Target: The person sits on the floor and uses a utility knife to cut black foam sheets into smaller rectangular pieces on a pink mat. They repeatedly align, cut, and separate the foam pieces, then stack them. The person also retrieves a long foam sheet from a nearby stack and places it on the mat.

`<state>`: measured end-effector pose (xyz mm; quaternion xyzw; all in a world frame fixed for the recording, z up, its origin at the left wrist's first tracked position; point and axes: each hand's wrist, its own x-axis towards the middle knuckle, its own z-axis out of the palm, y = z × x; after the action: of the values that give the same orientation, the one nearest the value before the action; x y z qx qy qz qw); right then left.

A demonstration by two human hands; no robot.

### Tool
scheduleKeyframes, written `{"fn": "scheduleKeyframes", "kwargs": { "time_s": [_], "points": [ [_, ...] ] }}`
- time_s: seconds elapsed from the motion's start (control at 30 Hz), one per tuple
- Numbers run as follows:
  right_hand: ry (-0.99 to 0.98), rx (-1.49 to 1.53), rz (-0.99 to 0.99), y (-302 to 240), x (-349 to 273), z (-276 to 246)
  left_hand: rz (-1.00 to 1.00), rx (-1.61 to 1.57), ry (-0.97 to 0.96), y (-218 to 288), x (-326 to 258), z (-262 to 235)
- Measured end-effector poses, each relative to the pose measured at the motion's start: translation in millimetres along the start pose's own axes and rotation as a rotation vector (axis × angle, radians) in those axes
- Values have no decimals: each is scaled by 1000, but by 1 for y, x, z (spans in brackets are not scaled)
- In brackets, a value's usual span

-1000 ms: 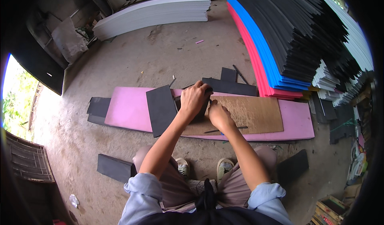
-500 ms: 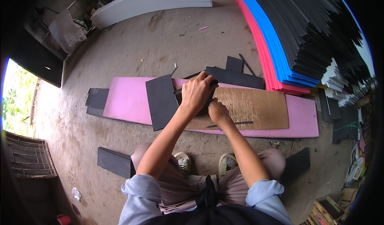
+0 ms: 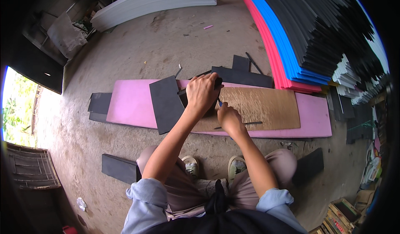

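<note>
My left hand [image 3: 201,90] is closed over the top of a black foam piece [image 3: 218,83], standing on the worn brown board [image 3: 266,109]. Just right of it and nearer me, my right hand [image 3: 230,118] is wrapped round a slim blue-handled knife [image 3: 220,103]. The knife's tip is against or close beside the foam; contact cannot be made out. Left of my hands a flat black foam sheet [image 3: 166,105] lies across the pink foam sheet [image 3: 131,100] under the board. A thin dark strip [image 3: 252,123] rests on the board by my right wrist.
Tall stacks of black foam sheets [image 3: 287,13], blue sheets [image 3: 275,30] and red sheets [image 3: 266,42] stand at the far right. White sheets [image 3: 158,3] are piled at the back. Black blocks lie beside my left knee [image 3: 118,167] and right knee [image 3: 309,166].
My right hand has shifted slightly, and the knife's blue part now shows above its fist. My left hand keeps its hold on the black foam. The whole view has moved a little.
</note>
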<state>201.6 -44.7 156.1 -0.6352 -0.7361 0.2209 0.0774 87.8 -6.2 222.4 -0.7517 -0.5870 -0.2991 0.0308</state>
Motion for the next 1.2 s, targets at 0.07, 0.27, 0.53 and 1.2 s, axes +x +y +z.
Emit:
{"fn": "scheduleKeyframes", "kwargs": {
  "time_s": [0.07, 0.27, 0.53, 1.2],
  "points": [
    [-10, 13, 13, 3, 2, 7, -23, 6, -10, 3, 0, -1],
    [-39, 78, 19, 2, 8, 20, -13, -44, -14, -3, 0, 1],
    [-47, 58, -83, 39, 23, 72, 9, -60, -35, -7, 5, 3],
    [298, 187, -165, 97, 37, -21, -272, -517, -1, -79, 17, -41]
  ]
}}
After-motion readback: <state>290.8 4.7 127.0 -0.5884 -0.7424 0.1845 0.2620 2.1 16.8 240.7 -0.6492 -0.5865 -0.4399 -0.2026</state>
